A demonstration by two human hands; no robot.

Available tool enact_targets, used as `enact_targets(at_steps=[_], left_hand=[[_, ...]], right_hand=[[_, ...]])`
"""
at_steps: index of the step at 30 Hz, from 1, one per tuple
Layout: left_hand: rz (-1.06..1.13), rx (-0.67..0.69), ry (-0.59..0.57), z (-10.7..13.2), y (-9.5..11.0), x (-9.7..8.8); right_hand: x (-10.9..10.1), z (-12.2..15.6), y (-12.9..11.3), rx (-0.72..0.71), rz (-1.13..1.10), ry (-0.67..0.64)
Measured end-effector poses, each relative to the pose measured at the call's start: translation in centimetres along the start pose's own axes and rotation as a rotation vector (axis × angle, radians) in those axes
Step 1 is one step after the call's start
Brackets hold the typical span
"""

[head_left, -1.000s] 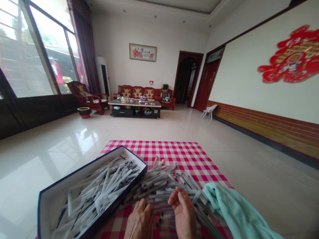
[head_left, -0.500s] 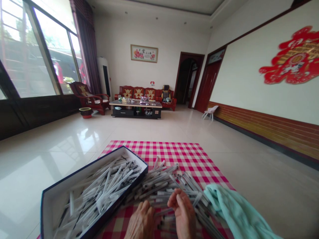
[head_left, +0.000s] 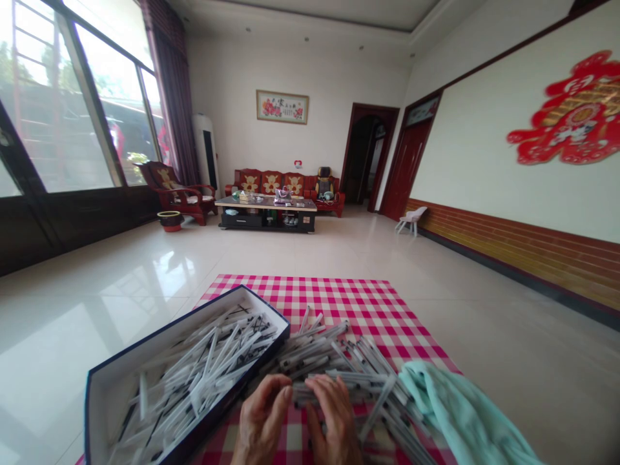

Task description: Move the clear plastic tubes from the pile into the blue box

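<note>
A loose heap of clear plastic pens [head_left: 334,361] lies on a red and white checked cloth [head_left: 339,300]. My left hand [head_left: 259,423] and my right hand [head_left: 329,416] meet at the near edge of the heap, fingers curled down onto a bunch of pens. Both hands close round that bunch. To the left, a dark blue box with a white inside [head_left: 111,387] holds several more pens [head_left: 203,374], lying crosswise.
A pale green towel [head_left: 455,413] lies bunched at the right of the heap. Glossy tiled floor surrounds the cloth. Far across the room stand a low coffee table [head_left: 265,212], red sofas and a small white stool [head_left: 407,221].
My right hand has turned palm down and dropped onto the pens. My left hand has curled in to meet it. The view has shifted slightly.
</note>
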State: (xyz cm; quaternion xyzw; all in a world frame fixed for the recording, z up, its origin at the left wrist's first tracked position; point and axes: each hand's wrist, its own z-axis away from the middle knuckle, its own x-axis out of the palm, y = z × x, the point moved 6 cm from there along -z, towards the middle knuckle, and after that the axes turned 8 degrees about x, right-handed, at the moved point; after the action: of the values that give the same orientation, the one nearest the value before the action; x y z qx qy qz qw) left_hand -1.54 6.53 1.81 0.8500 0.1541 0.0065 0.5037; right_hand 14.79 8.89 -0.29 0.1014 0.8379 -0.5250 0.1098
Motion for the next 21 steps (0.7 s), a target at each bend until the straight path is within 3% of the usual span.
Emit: enact_targets(at_steps=[4,8,15,21], left_hand=[[0.159,-0.093,0.026,0.3,-0.3,0.2],[0.067,-0.075,-0.042,0.6,-0.2,1.1],[-0.209,0.185,-0.185,1.0,0.7,2.3],[-0.292,0.262,-0.181,1.0,0.7,2.5]], right_hand=[[-0.4,0.2,0.2,0.057,-0.137,0.127],[-1.3,0.2,0.3,0.220,-0.309,0.276],[-0.1,-0.3,1.6,0.547,-0.917,0.182],[1.5,0.5,3.2,0.660,-1.130,0.158]])
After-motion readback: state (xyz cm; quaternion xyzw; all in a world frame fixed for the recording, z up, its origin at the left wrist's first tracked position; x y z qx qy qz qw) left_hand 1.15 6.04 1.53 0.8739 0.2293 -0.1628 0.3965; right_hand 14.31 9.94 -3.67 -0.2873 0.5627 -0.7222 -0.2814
